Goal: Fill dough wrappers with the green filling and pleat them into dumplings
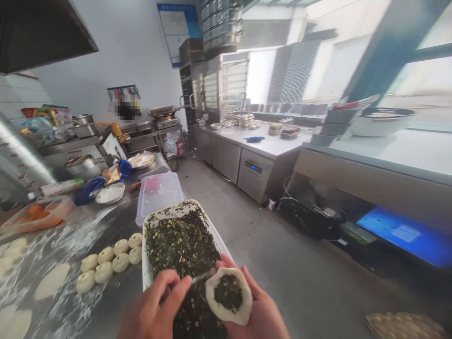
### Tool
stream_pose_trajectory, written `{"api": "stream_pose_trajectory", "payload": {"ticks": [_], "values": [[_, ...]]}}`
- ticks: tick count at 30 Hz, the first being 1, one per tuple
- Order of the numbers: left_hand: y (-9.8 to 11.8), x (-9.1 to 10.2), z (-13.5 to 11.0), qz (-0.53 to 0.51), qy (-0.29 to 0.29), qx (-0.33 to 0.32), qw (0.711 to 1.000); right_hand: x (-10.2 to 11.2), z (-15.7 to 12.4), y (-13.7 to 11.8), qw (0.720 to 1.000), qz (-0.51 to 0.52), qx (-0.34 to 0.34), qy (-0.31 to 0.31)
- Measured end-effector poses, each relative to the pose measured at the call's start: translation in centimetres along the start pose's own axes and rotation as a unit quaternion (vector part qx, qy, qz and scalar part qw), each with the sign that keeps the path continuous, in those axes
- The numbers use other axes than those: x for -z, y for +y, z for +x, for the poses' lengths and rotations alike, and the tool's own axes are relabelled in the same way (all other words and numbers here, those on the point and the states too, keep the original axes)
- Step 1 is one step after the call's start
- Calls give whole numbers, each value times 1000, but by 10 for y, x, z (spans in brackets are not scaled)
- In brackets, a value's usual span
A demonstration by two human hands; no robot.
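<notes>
The dough wrapper [235, 318] is held above the near right part of the white tray [147, 275], its open face turned up and chopped filling [228, 293] gathered in its middle. As its outline is roughly round, no clear long axis is shown; the tray itself is set lengthwise away from the person. The wrapper is cradled from below by the right hand [263, 308], cupped around its far and right sides, so that hand is nearest. Over the tray's near left part, a thin tool [202, 277] is pinched between the thumb and bent fingers of the left hand [155, 301] and pointed toward the wrapper's left edge; whether contact is made cannot be told. Left of the tray, pleated buns [104, 272] are lined up in two rows on the counter [120, 296].
</notes>
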State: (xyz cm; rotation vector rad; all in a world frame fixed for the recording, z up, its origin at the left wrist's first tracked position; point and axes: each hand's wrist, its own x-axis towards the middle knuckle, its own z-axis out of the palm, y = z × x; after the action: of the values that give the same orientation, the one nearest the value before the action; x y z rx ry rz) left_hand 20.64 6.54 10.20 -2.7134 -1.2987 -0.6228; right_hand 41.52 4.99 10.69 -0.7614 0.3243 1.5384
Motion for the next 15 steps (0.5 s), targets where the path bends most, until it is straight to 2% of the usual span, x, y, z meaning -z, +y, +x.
{"api": "stream_pose_trajectory", "payload": {"ticks": [3,6,8,11,15], "values": [[-11,9,8,7,-113,33,993,2,-11,-20,999,8,35,28],[-9,-5,14,66,-239,38,968,10,-18,-38,992,-5,93,84],[-3,-20,16,106,-274,11,956,19,-19,-46,986,-35,123,105],[7,-35,16,107,-305,-25,946,34,-17,-49,983,-57,125,121],[12,-33,18,62,-372,-16,926,49,-16,-50,982,-51,112,140]]}}
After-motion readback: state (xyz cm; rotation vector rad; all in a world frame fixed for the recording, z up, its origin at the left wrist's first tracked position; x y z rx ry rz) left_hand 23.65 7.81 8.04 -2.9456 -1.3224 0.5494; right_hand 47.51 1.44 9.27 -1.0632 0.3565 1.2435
